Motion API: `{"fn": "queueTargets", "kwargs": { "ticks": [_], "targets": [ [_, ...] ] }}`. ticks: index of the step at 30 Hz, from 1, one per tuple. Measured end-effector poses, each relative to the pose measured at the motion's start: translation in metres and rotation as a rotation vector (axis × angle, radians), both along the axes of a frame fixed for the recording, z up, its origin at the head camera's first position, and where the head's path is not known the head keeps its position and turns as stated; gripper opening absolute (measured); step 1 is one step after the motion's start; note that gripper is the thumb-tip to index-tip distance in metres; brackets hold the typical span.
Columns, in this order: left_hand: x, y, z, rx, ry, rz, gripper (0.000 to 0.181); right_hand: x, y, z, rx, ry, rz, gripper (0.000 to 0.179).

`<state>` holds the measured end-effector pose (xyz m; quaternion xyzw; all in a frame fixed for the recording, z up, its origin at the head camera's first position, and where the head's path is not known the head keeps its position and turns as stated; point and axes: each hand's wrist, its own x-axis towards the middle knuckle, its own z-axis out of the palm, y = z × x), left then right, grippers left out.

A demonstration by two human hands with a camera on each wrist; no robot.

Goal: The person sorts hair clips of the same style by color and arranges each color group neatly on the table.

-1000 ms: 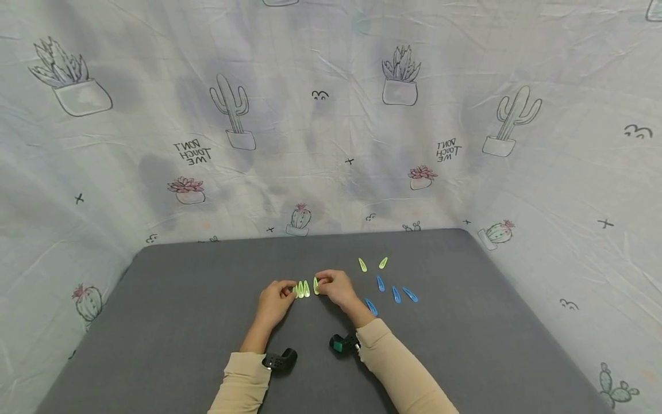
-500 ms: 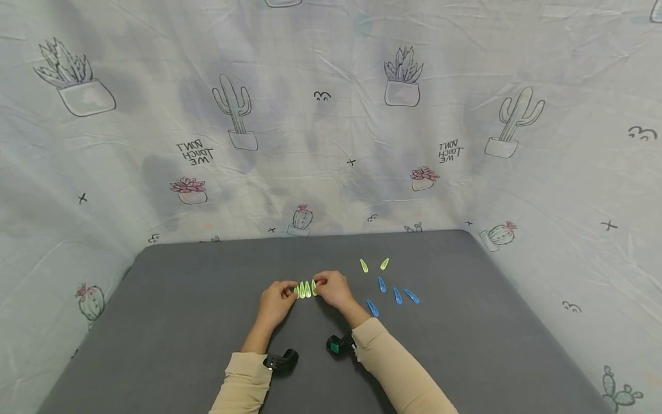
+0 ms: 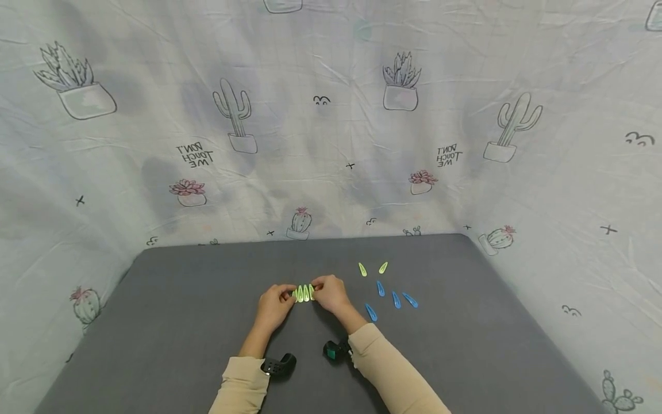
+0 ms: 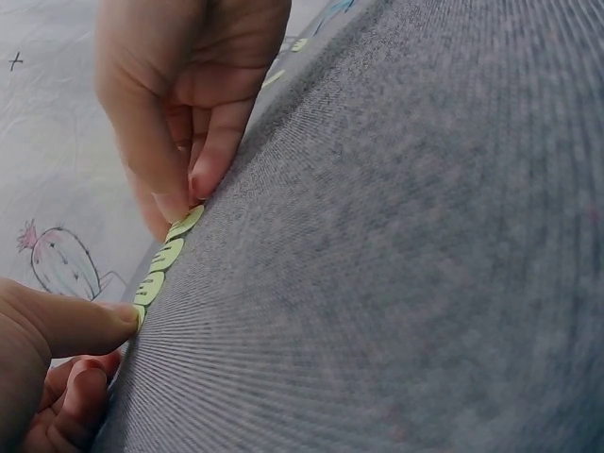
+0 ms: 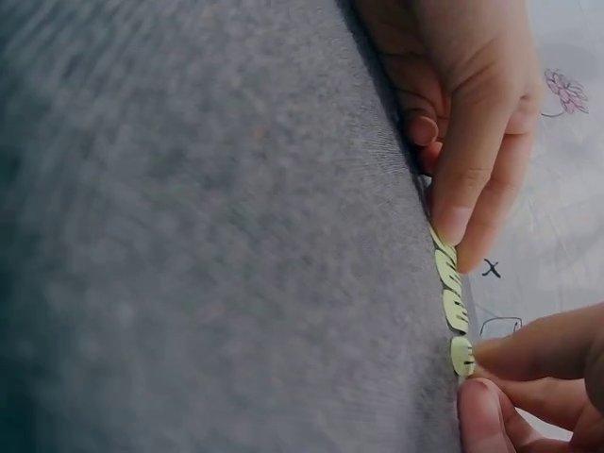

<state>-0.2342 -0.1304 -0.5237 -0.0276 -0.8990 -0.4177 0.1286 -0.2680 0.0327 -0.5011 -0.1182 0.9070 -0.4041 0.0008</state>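
Note:
Several yellow-green snap hair clips stand side by side in a short row on the grey table. My left hand pinches the leftmost clip between thumb and fingers, which cover most of it. At the other end of the row, my right hand has thumb and fingertips on the rightmost clip, close beside its neighbour. The right wrist view shows both hands' fingertips at opposite ends of the row, with the middle clips uncovered between them.
Beyond my right hand lie two more yellow-green clips, one upright and one slanted. Several blue hair clips are scattered to the right of that hand. A patterned cloth rises behind the grey table.
My right hand has slid left with its yellow-green hair clip, closing the gap to the row. My left hand stays at the leftmost clip.

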Motion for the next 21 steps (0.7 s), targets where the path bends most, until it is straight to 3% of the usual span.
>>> {"fn": "queueTargets", "kwargs": {
  "ticks": [10,21],
  "targets": [
    [-0.004,0.001,-0.002,-0.021,0.005,-0.002,0.021,-0.002,0.021,-0.004,-0.248,-0.087,0.035,0.030],
    [-0.001,0.000,-0.003,-0.009,0.016,-0.003,0.022,-0.006,0.037,0.001,-0.333,-0.048,0.096,0.037]
  ]
}}
